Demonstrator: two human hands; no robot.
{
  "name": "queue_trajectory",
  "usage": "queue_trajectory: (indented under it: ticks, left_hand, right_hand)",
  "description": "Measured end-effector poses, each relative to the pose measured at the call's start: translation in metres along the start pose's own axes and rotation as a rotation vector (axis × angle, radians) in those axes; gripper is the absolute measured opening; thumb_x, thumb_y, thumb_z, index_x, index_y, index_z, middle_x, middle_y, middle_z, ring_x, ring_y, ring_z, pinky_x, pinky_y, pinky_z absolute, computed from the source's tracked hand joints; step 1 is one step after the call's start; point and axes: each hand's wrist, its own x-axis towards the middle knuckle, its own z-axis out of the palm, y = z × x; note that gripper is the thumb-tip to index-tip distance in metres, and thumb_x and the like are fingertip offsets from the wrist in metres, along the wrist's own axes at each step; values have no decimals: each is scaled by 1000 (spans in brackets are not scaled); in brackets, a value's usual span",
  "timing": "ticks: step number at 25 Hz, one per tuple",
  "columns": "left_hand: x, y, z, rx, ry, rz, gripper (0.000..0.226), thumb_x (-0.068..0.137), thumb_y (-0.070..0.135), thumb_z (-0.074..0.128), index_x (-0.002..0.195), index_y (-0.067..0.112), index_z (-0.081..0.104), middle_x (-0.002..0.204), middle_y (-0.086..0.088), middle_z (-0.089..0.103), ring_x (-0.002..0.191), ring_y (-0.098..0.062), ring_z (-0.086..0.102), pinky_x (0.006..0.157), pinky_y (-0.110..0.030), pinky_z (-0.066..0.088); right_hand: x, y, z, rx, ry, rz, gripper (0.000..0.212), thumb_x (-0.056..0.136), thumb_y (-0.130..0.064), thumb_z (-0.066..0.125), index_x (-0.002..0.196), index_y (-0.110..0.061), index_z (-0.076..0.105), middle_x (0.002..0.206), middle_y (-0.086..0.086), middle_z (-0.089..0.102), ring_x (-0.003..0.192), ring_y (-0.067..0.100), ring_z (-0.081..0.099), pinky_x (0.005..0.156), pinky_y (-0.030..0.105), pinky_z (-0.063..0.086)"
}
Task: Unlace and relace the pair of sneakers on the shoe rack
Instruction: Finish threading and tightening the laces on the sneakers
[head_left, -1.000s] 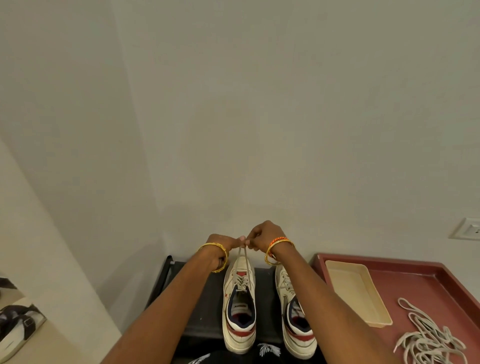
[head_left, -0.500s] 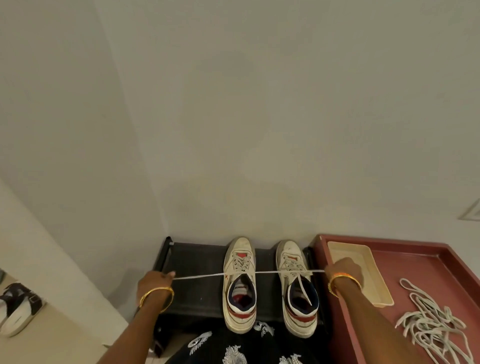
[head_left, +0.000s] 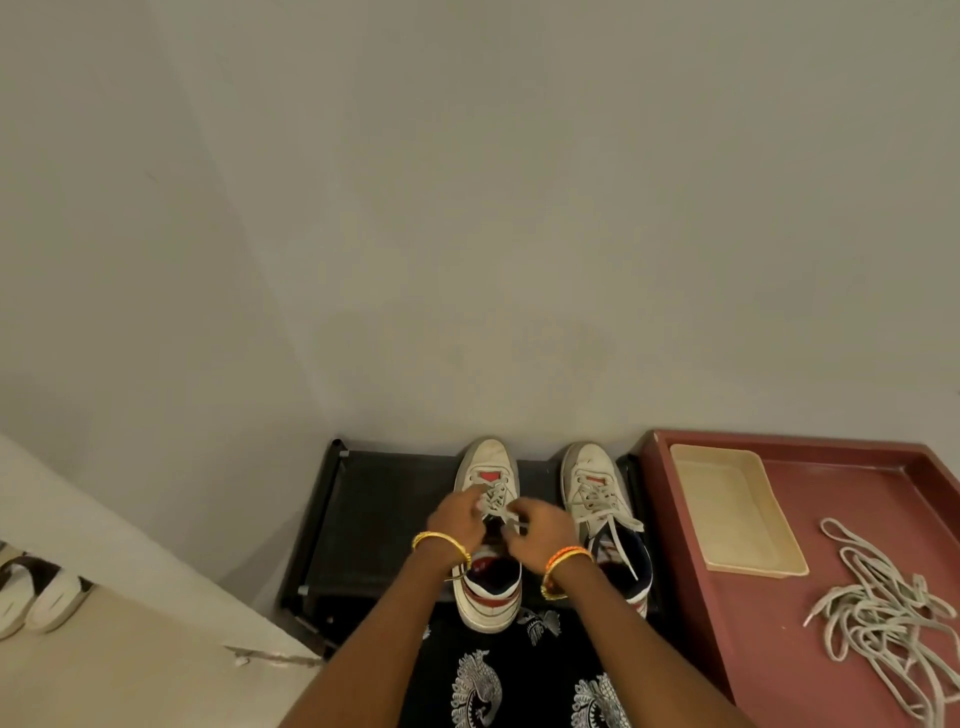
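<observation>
Two white sneakers with red and navy trim stand toes to the wall on a black shoe rack (head_left: 384, 499). Over the tongue of the left sneaker (head_left: 487, 457) both my hands meet. My left hand (head_left: 457, 517) and my right hand (head_left: 537, 525) each hold an end of its grey lace (head_left: 496, 499) with curled fingers, close together above the upper eyelets. The right sneaker (head_left: 592, 478) is laced, and its loose lace ends trail over its side and opening.
A red tray (head_left: 810, 613) lies right of the rack, holding a cream plastic tray (head_left: 737, 509) and a pile of loose grey laces (head_left: 878, 618). The wall rises just behind the shoes. White sandals (head_left: 36, 597) sit on the floor at far left.
My hands first pulled the lace ends up together, then stretched them far apart sideways; now both have come back together over the left sneaker's tongue. The camera has tilted down.
</observation>
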Motion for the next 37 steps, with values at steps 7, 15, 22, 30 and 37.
queue_trajectory:
  ticks: [7, 15, 22, 30, 37]
  left_hand:
    - [14, 9, 15, 233, 65, -70, 27, 96, 17, 43, 117, 7, 57, 122, -14, 54, 116, -31, 48, 97, -41, 42]
    - [13, 5, 18, 101, 31, -211, 28, 96, 14, 40, 118, 5, 56, 124, -17, 50, 114, -32, 49, 98, -39, 41]
    - [11, 2, 7, -165, 101, -242, 8, 96, 9, 43, 101, 6, 49, 108, -15, 55, 95, -24, 55, 78, -27, 43]
    - [6, -7, 15, -260, 303, -404, 25, 91, 22, 60, 98, 2, 71, 98, -14, 70, 92, -25, 62, 78, -28, 46]
    - [14, 5, 0, -933, 224, -494, 9, 91, 12, 54, 85, 9, 61, 108, -22, 63, 82, -23, 61, 80, -42, 52]
  right_hand:
    - [13, 5, 10, 303, 107, 176, 15, 87, -14, 61, 88, -10, 76, 91, 11, 73, 90, 26, 66, 78, 26, 50]
    - [18, 2, 10, 348, 103, 220, 14, 87, -11, 61, 94, -10, 73, 98, 11, 71, 93, 23, 65, 77, 21, 47]
    - [20, 1, 11, 355, 107, 212, 10, 86, -13, 62, 85, -12, 72, 93, 12, 70, 89, 25, 64, 77, 26, 49]
    - [21, 8, 22, 251, 148, 274, 12, 84, -11, 56, 74, -16, 54, 87, 12, 66, 81, 28, 61, 70, 32, 51]
    - [14, 11, 4, 723, 120, 290, 29, 92, -20, 57, 65, -10, 56, 63, 1, 53, 64, 13, 48, 60, 22, 38]
